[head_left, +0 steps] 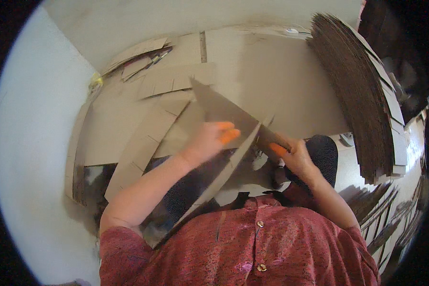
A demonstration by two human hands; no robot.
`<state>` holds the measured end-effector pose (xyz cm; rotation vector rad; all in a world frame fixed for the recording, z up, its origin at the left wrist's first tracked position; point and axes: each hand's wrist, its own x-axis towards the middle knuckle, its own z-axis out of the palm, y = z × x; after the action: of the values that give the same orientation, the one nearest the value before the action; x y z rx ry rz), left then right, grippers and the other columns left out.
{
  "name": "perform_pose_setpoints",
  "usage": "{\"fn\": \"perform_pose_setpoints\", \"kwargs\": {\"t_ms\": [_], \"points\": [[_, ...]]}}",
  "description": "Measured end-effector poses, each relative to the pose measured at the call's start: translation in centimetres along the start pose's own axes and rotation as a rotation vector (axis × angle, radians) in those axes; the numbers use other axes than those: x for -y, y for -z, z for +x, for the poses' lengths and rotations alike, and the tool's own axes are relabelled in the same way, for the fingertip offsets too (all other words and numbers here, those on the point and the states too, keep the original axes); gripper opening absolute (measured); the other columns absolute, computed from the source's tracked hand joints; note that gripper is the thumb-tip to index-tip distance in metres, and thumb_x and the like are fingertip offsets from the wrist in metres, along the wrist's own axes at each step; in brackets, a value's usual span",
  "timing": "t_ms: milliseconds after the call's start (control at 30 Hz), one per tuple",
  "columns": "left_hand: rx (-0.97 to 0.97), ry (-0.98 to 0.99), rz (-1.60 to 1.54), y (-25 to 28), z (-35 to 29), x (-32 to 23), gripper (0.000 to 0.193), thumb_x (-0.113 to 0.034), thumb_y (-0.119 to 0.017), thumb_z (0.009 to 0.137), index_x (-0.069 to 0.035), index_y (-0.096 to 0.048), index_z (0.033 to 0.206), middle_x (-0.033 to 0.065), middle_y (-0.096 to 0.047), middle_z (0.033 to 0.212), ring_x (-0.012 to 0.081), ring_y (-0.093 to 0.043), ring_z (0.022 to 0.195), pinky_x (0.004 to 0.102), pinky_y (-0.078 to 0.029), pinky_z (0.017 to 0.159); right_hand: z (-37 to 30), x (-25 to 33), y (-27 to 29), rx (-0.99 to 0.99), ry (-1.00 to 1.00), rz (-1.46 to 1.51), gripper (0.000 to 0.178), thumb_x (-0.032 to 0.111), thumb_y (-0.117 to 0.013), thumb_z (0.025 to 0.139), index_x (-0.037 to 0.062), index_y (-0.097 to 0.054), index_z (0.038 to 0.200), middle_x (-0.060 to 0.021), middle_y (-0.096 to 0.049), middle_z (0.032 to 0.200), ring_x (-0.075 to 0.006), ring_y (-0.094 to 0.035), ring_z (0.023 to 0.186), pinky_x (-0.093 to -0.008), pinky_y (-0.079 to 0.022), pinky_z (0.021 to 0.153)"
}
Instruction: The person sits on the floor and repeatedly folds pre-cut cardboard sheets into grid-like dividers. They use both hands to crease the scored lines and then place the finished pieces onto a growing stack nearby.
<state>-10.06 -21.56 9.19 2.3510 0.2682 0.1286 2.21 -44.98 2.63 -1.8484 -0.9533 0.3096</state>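
Observation:
Orange covers show on fingers of both hands. My right hand (298, 159) is closed around the near end of a brown cardboard strip (226, 108), which slants up and to the left in front of me. A second, paler cardboard strip (226, 172), seen nearly edge-on, crosses it close to that hand and runs down toward my chest. Whether the two are slotted together cannot be made out. My left hand (210, 140) is just below the brown strip, smeared by motion, so its grip is unclear. Beside my left forearm lies a long cardboard strip with slits (145, 136).
A tall stack of cardboard pieces (352, 90) stands at the right, with more pieces (383, 219) below it. A large cardboard sheet (291, 81) covers the work surface. Another slit piece (174, 78), loose scraps and pens (156, 60) lie toward the far left, near the wall.

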Motion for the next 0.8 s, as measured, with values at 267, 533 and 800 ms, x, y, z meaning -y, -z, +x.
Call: {"fn": "perform_pose_setpoints", "kwargs": {"t_ms": [267, 533, 800], "points": [[-0.258, 0.456, 0.815, 4.6, -2.4, 19.2, 0.056, -0.036, -0.063, 0.084, 0.001, -0.048, 0.123, 0.0222, -0.044, 0.132, 0.0316, -0.047, 0.12, 0.0435, -0.044, 0.093, 5.0, 6.2, 0.6, -0.145, 0.489, -0.431, 0.043, 0.024, -0.068, 0.083, -0.003, -0.057, 0.114, -0.0262, -0.063, 0.102, -0.0442, -0.06, 0.094, -0.0447, -0.049, 0.08], [-0.278, 0.313, 0.992, 8.5, -2.0, 24.2, 0.024, -0.024, -0.055, 0.089, -0.002, -0.062, 0.08, 0.0172, -0.065, 0.074, 0.0377, -0.063, 0.073, 0.0476, -0.05, 0.068, 7.3, 5.5, -1.2, 0.202, 0.053, -0.389, 0.034, 0.008, -0.055, 0.085, 0.0044, -0.058, 0.118, -0.0276, -0.06, 0.082, -0.0425, -0.06, 0.077, -0.0401, -0.048, 0.068], [-0.122, 0.119, 0.75, 10.5, -0.6, 17.2, 0.025, -0.027, -0.059, 0.087, -0.004, -0.064, 0.093, 0.0201, -0.065, 0.084, 0.0374, -0.061, 0.073, 0.0457, -0.047, 0.065, 4.3, 4.1, -0.5, -0.02, 0.248, -0.36, 0.039, 0.001, -0.055, 0.076, 0.0048, -0.06, 0.115, -0.0236, -0.062, 0.081, -0.0424, -0.06, 0.072, -0.0477, -0.048, 0.064]]}}
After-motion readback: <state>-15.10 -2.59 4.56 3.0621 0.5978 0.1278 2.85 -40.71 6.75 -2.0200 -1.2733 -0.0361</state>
